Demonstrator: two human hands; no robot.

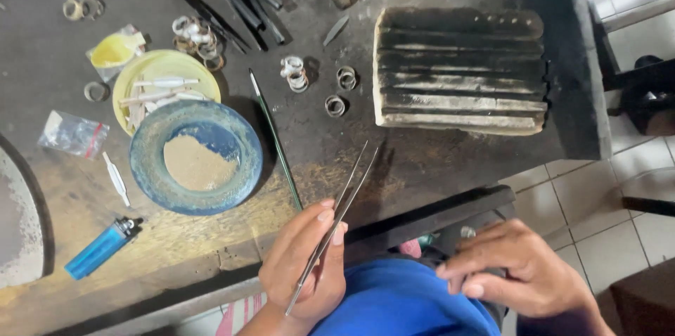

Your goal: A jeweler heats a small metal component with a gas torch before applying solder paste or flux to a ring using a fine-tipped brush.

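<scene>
Left hand (306,266) pinches long tweezers (337,216) mid-shaft above the surface (422,160) edge; choking up nearer the tips would steady them. Right hand (524,273) curls loosely over the lap, holding nothing visible.

Quick count: one blue bowl (195,159), one yellow dish (166,72), one blue lighter (103,247), one green-handled brush (275,140), one pair of tweezers (336,218), one grooved block (460,69), two hands (left (304,264), right (524,269)), three separate ring clusters near the block (336,105).
</scene>
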